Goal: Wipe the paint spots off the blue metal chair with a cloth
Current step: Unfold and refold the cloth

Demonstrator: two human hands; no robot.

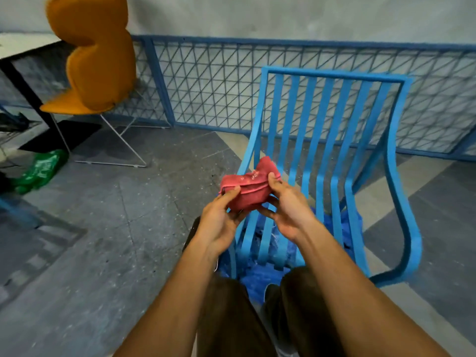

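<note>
Cloth (246,191), red and bunched into a short roll, is held up between both hands. The left hand (219,225) pinches its left end, thumb on top along the folded hem and fingers curled underneath. The right hand (287,210) pinches the right end the same way, thumb pressed on the upper edge and fingers tucked below. Small pale marks dot the cloth's top near the right thumb. Directly behind and below the grip stands the chair (332,119), blue, its slatted back rising beyond the cloth and its seat slats curving down under the hands. The cloth appears to hang clear of them. Whether paint spots lie on the slats is too blurred to tell. Under the seat, beneath the wrists, lies a crumpled blue sheet (257,282). Beyond the chair a blue mesh fence (219,81) runs against a grey wall. Well to the left of the grip stand an orange chair (95,60) and a table (18,46), with a green bag (42,167) on the grey floor (108,228) near them.
</note>
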